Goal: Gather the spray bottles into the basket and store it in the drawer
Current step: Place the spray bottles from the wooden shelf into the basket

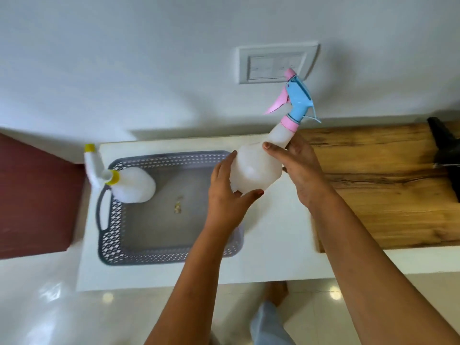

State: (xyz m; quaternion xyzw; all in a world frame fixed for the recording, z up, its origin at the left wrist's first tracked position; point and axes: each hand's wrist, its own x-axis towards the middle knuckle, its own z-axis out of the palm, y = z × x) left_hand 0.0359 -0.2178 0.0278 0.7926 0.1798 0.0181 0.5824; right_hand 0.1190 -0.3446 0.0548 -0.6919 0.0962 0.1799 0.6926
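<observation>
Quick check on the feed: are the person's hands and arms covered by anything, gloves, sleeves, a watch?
Nothing shows. The left hand and right hand are bare, without gloves, rings or a watch, and both forearms are uncovered up to the frame edge, with no sleeves in view.

The scene is bright and evenly lit, with soft daylight-like tone. Soft shadows fall on the wall (pixel 149 58) behind the white counter (pixel 273 257). Round glare spots shine on the glossy floor (pixel 62 307). Wide-angle distortion bends the counter edges and wall outward. Slight motion blur softens the basket (pixel 112 245) rim and the yellow-capped bottle (pixel 134 185).
</observation>
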